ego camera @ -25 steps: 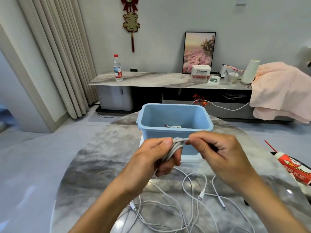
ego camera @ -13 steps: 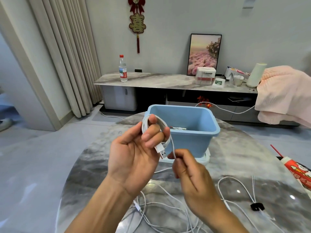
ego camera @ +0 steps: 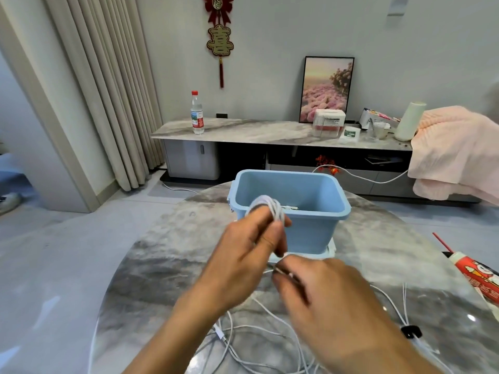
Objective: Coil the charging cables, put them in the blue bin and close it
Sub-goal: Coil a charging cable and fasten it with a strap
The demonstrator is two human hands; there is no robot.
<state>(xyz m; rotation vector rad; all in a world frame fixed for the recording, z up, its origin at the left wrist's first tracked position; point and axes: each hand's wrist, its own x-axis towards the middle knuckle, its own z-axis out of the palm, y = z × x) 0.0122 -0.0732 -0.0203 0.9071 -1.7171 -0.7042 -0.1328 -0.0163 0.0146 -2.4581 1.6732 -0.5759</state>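
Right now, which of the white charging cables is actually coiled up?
The white cable wound into loops in the left hand, held before the blue bin. The other cables lie loose and tangled on the table.

A red and gold wall ornament [ego camera: 219, 36] hangs on the far wall, its large gold part shaped as the Chinese character 喜. A white box [ego camera: 328, 127] on the long sideboard [ego camera: 243, 132] carries the brand name Panasonic. The water bottle's label [ego camera: 197, 121] and the red packet [ego camera: 483, 278] on the table show print too small or cut off to read.
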